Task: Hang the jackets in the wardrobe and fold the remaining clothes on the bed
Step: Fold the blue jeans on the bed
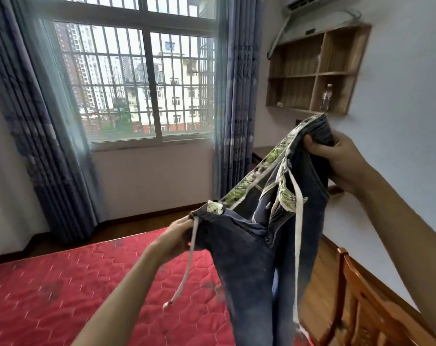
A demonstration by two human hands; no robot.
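I hold a pair of dark blue jeans (252, 265) up in the air by the waistband, over the right side of the bed. The waistband has a green patterned lining and a white drawstring (298, 221) that hangs down in two strands. My left hand (177, 236) pinches the lower left end of the waistband. My right hand (336, 156) grips the upper right end, higher and farther away. The legs hang down out of the bottom of the view. The red quilted mattress (74, 283) lies below. No jacket or wardrobe is in view.
A wooden chair back (366, 295) stands at the lower right beside the bed. A wooden wall shelf (316, 73) holding a bottle (326, 96) hangs on the right wall. A barred window (137, 78) with grey-blue curtains faces me beyond the mattress.
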